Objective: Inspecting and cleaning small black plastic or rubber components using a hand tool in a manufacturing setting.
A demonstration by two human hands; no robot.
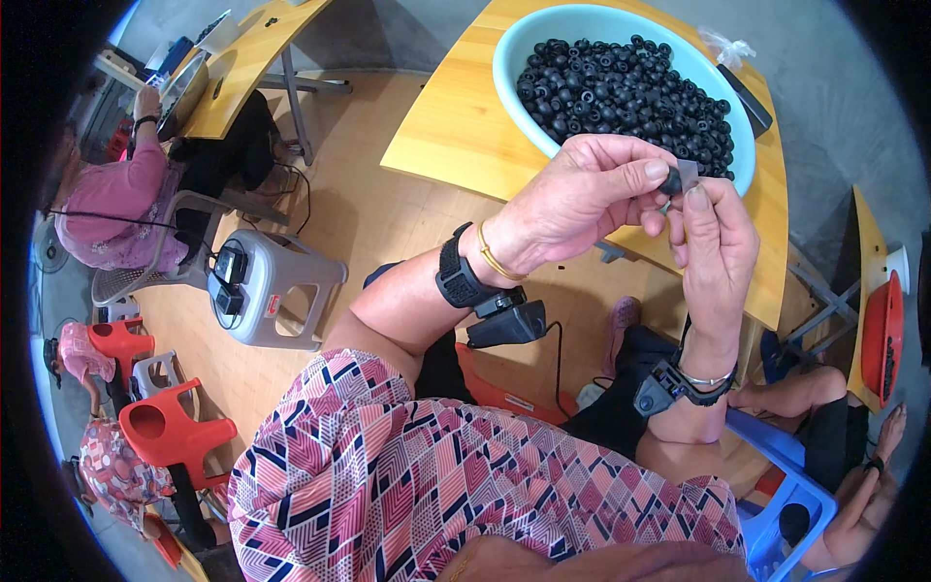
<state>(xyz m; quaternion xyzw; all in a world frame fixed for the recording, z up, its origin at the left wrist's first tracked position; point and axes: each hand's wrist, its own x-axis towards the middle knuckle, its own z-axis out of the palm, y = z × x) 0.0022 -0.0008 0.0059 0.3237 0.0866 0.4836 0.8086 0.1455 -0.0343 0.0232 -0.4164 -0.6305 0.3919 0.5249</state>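
My left hand (582, 199) is raised over the near edge of a wooden table (456, 126) and pinches a small black rubber ring (671, 180) between thumb and forefinger. My right hand (716, 247) meets it from the right, its fingertips closed on a small clear plastic bag (687, 175) beside the ring. Just behind both hands stands a large light-blue basin (514, 48) heaped with many black rubber rings (630, 92). Each wrist carries a black strapped device.
A dark flat bar (747, 100) and a crumpled clear bag (725, 46) lie by the basin's right side. A grey stool with black devices (276, 286) stands to my left. Red stools (175, 427), other seated people and another table (247, 58) are at left. A red bowl (881, 335) sits at far right.
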